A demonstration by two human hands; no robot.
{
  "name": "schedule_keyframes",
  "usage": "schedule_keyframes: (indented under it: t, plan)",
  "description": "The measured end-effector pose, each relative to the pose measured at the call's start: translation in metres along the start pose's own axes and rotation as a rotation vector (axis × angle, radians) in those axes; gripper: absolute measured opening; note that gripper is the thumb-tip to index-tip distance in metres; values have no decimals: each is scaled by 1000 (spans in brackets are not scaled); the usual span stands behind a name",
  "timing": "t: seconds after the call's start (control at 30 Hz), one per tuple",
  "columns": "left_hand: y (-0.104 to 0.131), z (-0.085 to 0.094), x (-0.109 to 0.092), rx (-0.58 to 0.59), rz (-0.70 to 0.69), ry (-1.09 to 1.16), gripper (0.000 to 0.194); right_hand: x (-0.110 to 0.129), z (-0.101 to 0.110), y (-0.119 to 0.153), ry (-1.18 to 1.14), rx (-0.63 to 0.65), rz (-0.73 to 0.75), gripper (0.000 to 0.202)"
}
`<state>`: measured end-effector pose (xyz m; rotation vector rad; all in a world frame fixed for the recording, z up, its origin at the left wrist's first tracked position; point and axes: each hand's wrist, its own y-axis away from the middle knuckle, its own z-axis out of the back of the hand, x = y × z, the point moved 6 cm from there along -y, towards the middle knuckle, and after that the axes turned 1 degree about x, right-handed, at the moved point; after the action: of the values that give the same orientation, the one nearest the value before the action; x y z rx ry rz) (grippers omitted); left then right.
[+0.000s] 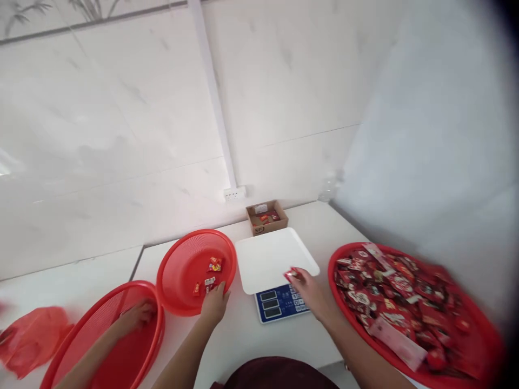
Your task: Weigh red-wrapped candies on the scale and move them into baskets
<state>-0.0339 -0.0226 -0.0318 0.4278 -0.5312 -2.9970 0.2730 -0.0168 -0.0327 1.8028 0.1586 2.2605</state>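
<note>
My right hand (307,290) pinches a small red-wrapped sweet (290,274) above the near right part of the white weighing pan (275,256). Below that pan shows the blue keypad and display panel of a digital scale (271,312). My left hand (215,303) reaches over the near right rim of a round red basket (162,270), fingers curled down inside. Small wrapped sweets (210,281) lie right at its fingertips; whether they are gripped is hidden. A colourful packet (214,264) and a small red packet (197,289) rest on the basket floor.
At right stands a large red basket (338,254) heaped with red-wrapped sweets (399,294). Another person's hand (140,314) is inside a red basket (117,292) at left. A red plastic bag (36,337) lies beyond it. A cardboard box (270,227) with packets sits by the wall.
</note>
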Motion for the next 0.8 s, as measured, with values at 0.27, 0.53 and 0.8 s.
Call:
schedule_keyframes:
  t: [0.27, 0.53, 0.8]
  plan:
    - [4, -13, 9, -454, -211, 170, 49, 10, 33, -10, 295, -173, 192, 48]
    - [26, -34, -21, -366, -303, 311, 51, -52, 201, 49, 731, -615, -89, 51]
    - [27, -35, -52, -273, -371, 317, 49, -94, 202, 81, 975, -258, -259, 49]
